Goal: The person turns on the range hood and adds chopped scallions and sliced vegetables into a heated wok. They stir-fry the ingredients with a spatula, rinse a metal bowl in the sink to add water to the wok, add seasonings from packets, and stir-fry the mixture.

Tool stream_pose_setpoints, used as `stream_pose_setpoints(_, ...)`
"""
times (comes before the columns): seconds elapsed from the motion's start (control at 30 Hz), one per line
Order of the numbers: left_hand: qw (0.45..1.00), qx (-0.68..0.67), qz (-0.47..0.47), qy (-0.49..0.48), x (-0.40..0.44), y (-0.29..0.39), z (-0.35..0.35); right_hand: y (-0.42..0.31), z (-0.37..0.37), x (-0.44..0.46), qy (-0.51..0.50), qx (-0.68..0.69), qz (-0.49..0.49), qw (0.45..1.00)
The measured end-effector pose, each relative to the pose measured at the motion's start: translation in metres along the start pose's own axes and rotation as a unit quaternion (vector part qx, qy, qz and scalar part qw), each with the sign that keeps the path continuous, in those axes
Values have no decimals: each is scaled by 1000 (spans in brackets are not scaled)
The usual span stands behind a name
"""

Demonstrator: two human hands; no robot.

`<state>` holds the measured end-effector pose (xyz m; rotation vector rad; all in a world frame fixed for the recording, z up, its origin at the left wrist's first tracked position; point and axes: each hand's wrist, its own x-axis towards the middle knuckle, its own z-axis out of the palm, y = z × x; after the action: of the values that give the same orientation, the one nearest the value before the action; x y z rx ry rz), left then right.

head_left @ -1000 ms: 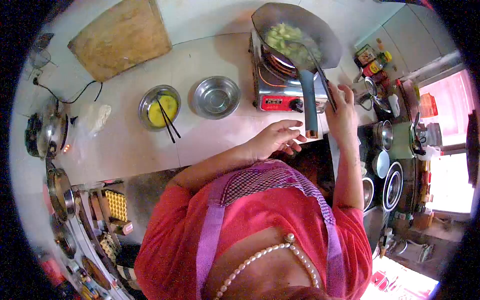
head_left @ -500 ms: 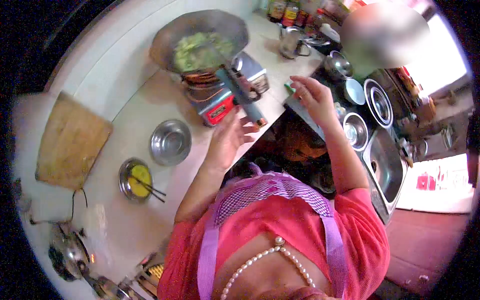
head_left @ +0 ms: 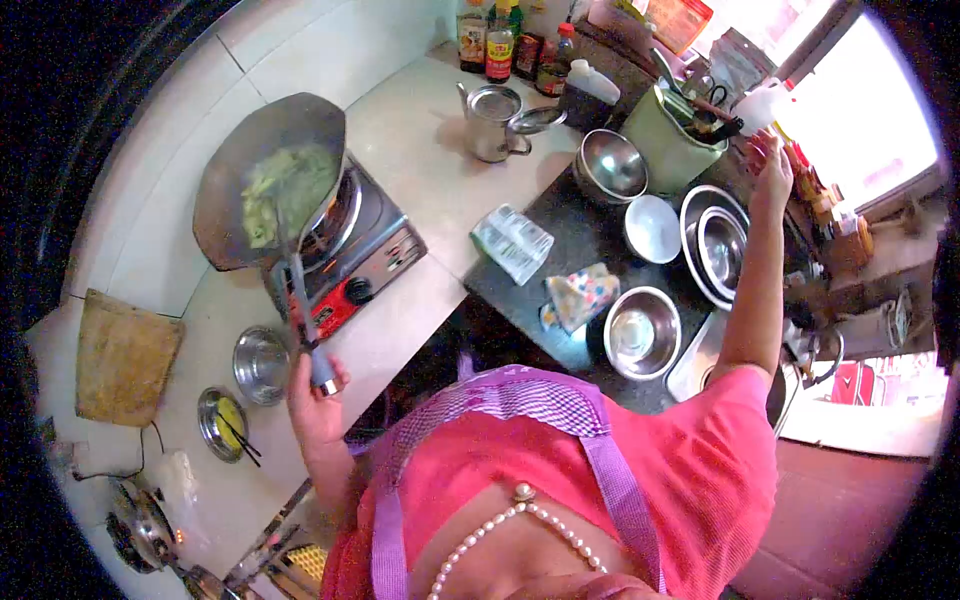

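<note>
My left hand (head_left: 315, 405) is closed round the grey-blue handle of a spatula (head_left: 321, 368), near its metal-capped end. The spatula's shaft runs up into a wok (head_left: 225, 200) with pale green chopped vegetables (head_left: 290, 190) in it, slightly hazy with steam. Under the wok is a portable gas stove (head_left: 385, 250) with a red front panel. My right arm stretches far to the right; my right hand (head_left: 772, 170) is raised, fingers apart, beside a pale green utensil holder (head_left: 665, 145) and just below a white object (head_left: 765, 105). Whether the fingers touch that object is unclear.
A metal bowl (head_left: 262, 365) and a dish of yellow liquid with chopsticks (head_left: 225, 425) stand left, near a cutting board (head_left: 128, 358). A kettle (head_left: 495, 125), sauce bottles (head_left: 500, 50), a carton (head_left: 512, 243), a cloth (head_left: 580, 297) and several bowls occupy the back and right.
My left hand has closed on the spatula handle. My right hand has moved from over the counter to the far right by the utensil holder. The view has shifted to the right.
</note>
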<state>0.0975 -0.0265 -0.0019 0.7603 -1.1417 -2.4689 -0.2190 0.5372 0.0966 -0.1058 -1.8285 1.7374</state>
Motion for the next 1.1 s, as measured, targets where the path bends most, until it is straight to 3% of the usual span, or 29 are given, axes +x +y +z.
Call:
stream_pose_setpoints(0.07, 999, -8, 24, 46, -11, 1, 24, 29, -18, 52, 35, 27, 30, 999)
stream_pose_setpoints(0.17, 990, 14, 46, 134, -15, -3, 29, 104, -54, 147, 47, -73, 70, 994)
stream_pose_setpoints(0.2, 992, 17, 53, 113, -15, -4, 30, 127, -64, 173, 26, -30, 124, 991)
stream_pose_setpoints(0.3, 973, 72, 83, 204, -21, -5, 48, 160, -66, 228, 31, -82, 217, 972)
stream_pose_setpoints(0.33, 974, 75, 96, 191, -23, -3, 58, 170, -67, 244, 11, -93, 244, 965)
stream_pose_setpoints(0.43, 973, 109, 69, 190, -20, -4, 44, 215, -52, 309, -67, -151, 202, 965)
stream_pose_setpoints(0.5, 934, 149, 96, 311, -18, -4, 56, 255, -56, 345, -108, -228, 171, 952)
stream_pose_setpoints(0.57, 942, 228, 62, 239, -21, 7, 49, 286, -60, 376, -126, -316, 125, 932)
stream_pose_setpoints(0.6, 941, 300, 52, 148, -23, 15, 34, 293, -64, 391, -116, -367, 97, 918)
stream_pose_setpoints(0.63, 911, 342, 86, 215, -21, 17, 44, 295, -73, 403, -91, -423, 72, 898)
stream_pose_setpoints(0.7, 807, 464, 211, 299, -12, 23, 54, 283, -83, 414, -8, -516, 37, 856)
stream_pose_setpoints(0.73, 810, 404, 275, 325, -10, 25, 62, 273, -87, 418, 44, -551, 30, 833)
stream_pose_setpoints(0.8, 875, 279, 292, 268, -9, 35, 84, 244, -88, 404, 127, -579, 15, 805)
stream_pose_setpoints(0.9, 837, 435, 265, 198, 7, 47, 97, 181, -81, 369, 201, -534, -127, 811)
stream_pose_setpoints(1.0, 708, 659, 231, 107, 23, 54, 104, 77, -51, 272, 212, -450, -325, 805)
stream_pose_setpoints(1.1, 554, 798, 229, 68, 33, 55, 109, -5, -20, 184, 139, -392, -419, 807)
